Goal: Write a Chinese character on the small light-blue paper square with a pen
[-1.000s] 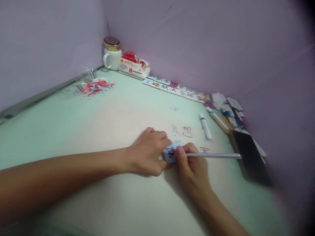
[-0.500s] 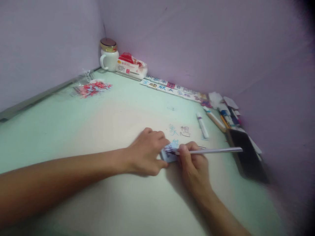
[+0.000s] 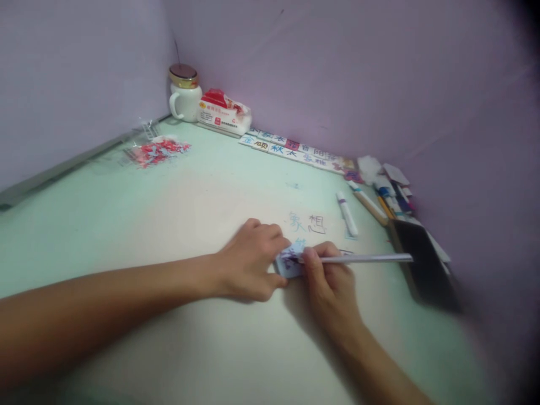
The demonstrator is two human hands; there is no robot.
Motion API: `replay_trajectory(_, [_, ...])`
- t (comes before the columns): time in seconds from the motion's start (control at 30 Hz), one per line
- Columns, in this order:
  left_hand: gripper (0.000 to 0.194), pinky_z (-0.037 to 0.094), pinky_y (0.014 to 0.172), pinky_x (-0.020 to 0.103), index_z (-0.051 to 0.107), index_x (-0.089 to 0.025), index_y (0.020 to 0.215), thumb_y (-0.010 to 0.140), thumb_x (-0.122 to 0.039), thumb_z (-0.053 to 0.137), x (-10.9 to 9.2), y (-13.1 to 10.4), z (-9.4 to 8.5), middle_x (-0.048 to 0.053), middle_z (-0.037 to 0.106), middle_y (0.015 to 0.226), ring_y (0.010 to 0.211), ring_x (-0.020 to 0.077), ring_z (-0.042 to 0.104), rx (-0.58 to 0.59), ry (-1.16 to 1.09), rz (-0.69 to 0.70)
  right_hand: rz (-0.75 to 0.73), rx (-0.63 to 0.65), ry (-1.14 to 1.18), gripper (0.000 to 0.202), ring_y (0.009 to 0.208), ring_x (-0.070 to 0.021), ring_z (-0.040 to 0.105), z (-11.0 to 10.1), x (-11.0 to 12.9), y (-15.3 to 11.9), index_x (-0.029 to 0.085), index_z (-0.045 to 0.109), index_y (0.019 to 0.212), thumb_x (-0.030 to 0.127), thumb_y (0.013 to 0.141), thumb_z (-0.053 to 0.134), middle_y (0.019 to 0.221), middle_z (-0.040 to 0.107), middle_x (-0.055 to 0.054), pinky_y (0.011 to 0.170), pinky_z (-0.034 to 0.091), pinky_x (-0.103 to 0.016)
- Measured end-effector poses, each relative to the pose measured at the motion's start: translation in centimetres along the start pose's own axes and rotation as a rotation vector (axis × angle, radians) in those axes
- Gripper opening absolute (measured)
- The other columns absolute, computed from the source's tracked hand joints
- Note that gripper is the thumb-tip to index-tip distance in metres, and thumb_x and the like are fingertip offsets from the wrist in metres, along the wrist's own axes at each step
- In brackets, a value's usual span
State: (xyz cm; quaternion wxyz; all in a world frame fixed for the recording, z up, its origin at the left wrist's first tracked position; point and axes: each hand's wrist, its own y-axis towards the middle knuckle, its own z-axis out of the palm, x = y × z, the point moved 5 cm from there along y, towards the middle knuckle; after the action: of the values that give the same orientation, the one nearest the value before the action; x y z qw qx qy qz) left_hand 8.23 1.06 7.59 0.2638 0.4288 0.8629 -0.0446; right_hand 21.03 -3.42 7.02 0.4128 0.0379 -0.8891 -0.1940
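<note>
My left hand (image 3: 253,261) grips a small light-blue block (image 3: 289,270), its thumb at the near edge and its fingers at the far edge. Dark purple strokes like a written character mark the block's top. In a pen grip, my right hand (image 3: 331,284) holds a slim silver-handled craft knife (image 3: 367,259). The handle points right and its tip is over the marked face; whether the tip touches is hard to see. Just beyond the block, handwritten characters (image 3: 316,223) show on the whitish work surface (image 3: 202,214).
Red and blue-grey shavings (image 3: 162,151) lie on clear plastic at the left. Behind stand a white lidded mug (image 3: 188,104), a tissue pack (image 3: 223,112) and rows of character tiles (image 3: 291,153). Markers (image 3: 346,214) and a dark phone (image 3: 424,264) lie to the right.
My right hand and the knife have shifted very slightly left. More purple marking shows on the block, which stays in my left hand's grip.
</note>
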Motion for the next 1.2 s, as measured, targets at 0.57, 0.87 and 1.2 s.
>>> replay_trajectory(0.57, [0.034, 0.035, 0.08, 0.039, 0.061, -0.017, 0.099, 0.068, -0.03, 0.068, -0.03, 0.02, 0.08, 0.005, 0.056, 0.088, 0.08, 0.0217, 0.054, -0.008, -0.017, 0.011, 0.147, -0.006, 0.046, 0.029, 0.047, -0.0125, 0.04, 0.44, 0.19, -0.27, 0.022, 0.045, 0.065, 0.037, 0.09, 0.044, 0.05, 0.041, 0.006, 0.047, 0.029, -0.026])
replay_trajectory(0.87, [0.031, 0.035, 0.079, 0.039, 0.06, -0.016, 0.097, 0.069, -0.03, 0.067, 0.01, -0.02, 0.03, 0.005, 0.056, 0.088, 0.08, 0.0216, 0.054, -0.001, -0.002, 0.007, 0.077, 0.032, 0.0, 0.029, 0.045, -0.0123, 0.042, 0.42, -0.1, 0.01, 0.022, 0.043, 0.064, 0.035, 0.091, 0.043, 0.048, 0.044, 0.006, 0.045, 0.031, -0.025])
replay_trajectory(1.2, [0.028, 0.035, 0.08, 0.039, 0.059, -0.017, 0.092, 0.068, -0.03, 0.068, 0.06, 0.07, 0.04, 0.004, 0.055, 0.087, 0.08, 0.0207, 0.054, 0.002, 0.0, 0.007, 0.088, -0.049, 0.054, 0.027, 0.047, -0.0124, 0.04, 0.07, 0.17, -0.3, 0.022, 0.046, 0.065, 0.033, 0.09, 0.045, 0.05, 0.042, 0.005, 0.044, 0.03, -0.025])
